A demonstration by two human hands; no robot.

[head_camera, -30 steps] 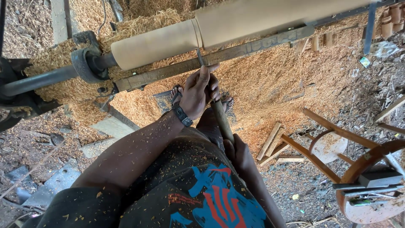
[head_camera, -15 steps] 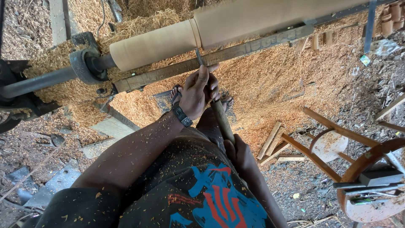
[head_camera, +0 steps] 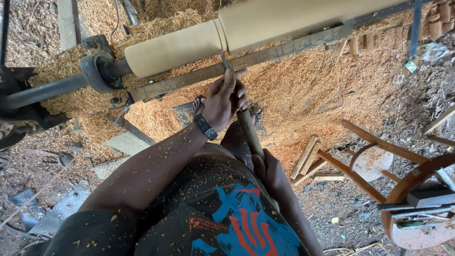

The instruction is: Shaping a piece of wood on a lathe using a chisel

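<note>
- This is a rough woodturning workshop, set up on bare ground.
- A long pale wooden cylinder (head_camera: 265, 28) is mounted on a lathe across the top of the frame, with a metal shaft (head_camera: 42, 92) and a round faceplate (head_camera: 95, 71) at upper left.
- A worn tool rest bar (head_camera: 246, 59) runs just below the cylinder.
- Heaps of sawdust and shavings (head_camera: 303, 95) cover the ground through the centre.
- Offcut wood strips (head_camera: 308, 156) lie at centre right, beside an unfinished wooden chair frame (head_camera: 369, 161) at lower right.

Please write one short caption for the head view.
Left hand and right hand steady a chisel against a lathe-mounted wooden cylinder.
</note>
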